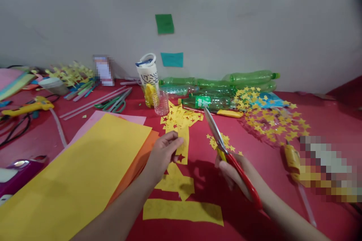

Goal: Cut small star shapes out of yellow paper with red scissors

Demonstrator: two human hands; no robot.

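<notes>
My left hand (165, 150) is closed, fingers curled and thumb against them, over a yellow paper strip (182, 135) with a star-shaped hole. Whether anything is pinched there I cannot tell. In my right hand (237, 173) is a pair of red-handled scissors (217, 131), blades together and pointing up and away. A bit of yellow shows by its fingers. Beyond that hand lies a small heap of yellow paper stars (224, 141). Nearer me are a cut yellow paper piece (177, 184) and a long yellow strip (183, 211). Punched yellow scraps (179, 116) are piled farther back.
Yellow sheets (85, 169) over orange and pink ones cover the left. Green plastic bottles (215, 101), a white tumbler (148, 73) and a clear cup (161, 103) stand or lie behind. Glue guns (292, 160) flank both sides; green-handled scissors (115, 101) lie back left.
</notes>
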